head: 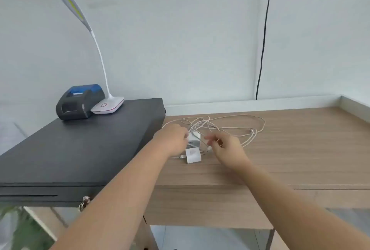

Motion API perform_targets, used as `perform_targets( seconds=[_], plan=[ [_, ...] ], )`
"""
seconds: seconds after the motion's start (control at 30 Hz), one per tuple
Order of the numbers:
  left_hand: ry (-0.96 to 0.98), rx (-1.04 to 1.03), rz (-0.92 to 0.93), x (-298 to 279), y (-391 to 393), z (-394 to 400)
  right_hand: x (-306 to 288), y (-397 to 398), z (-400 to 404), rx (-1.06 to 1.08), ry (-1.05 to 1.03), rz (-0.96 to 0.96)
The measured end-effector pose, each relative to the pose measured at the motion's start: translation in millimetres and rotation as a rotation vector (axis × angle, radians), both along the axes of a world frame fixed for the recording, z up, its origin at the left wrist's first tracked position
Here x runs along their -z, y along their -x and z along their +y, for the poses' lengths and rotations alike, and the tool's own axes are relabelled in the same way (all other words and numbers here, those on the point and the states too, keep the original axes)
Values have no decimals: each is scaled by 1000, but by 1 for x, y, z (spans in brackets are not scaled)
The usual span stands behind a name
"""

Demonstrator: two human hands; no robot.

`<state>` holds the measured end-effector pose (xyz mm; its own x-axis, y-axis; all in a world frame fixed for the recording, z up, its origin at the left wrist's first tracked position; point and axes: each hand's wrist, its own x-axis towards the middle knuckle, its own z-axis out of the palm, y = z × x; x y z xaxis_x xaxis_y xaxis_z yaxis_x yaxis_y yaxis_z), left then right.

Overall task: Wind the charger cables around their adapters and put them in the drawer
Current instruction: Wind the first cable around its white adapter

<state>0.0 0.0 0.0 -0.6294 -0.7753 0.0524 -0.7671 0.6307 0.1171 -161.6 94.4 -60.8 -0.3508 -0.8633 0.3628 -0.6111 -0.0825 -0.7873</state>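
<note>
Left hand: the left hand [173, 139] is reached over the light wooden tabletop [290, 149], and its fingers are curled round the far white square charger adapter [194, 137], which is gripped at the hand's 3 o'clock side.
Right hand: the right hand [226, 147] is held just beside that adapter, at its 3 o'clock; a strand of the tangled white charger cables [230, 124] is pinched by its curled fingers.
Near adapter: a second white square charger adapter [193, 155] is laid on the tabletop at 6 o'clock of the held one, between the two wrists.
Cables: the loose loops are spread at 12 to 2 o'clock of the hands.
Drawer: the flat black metal cash drawer [84, 149] is seen closed at 9 o'clock of the hands, with a black receipt printer [78, 102] and a white gooseneck desk lamp [106, 103] set on its far end.
</note>
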Motion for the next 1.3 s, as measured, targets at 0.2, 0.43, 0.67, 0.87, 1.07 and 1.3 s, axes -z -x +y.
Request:
perform_targets(
  seconds=[0.2,0.43,0.67,0.87,1.07,1.3],
  plan=[
    [25,-166,52,28,-20,2,20,-4,-5,-167,-102,118],
    [34,-164,306,74,-29,20,22,-8,-13,-154,-200,284],
    [-88,-300,709,88,-36,39,25,-11,-1,-91,-77,161],
    [-439,-337,1068,84,-23,63,30,-30,21,22,137,8],
    [-821,-276,1343,73,-25,78,34,-39,38,2,130,-79],
    [-875,-303,1492,71,-44,89,18,-37,42,-334,52,-179]
  ],
)
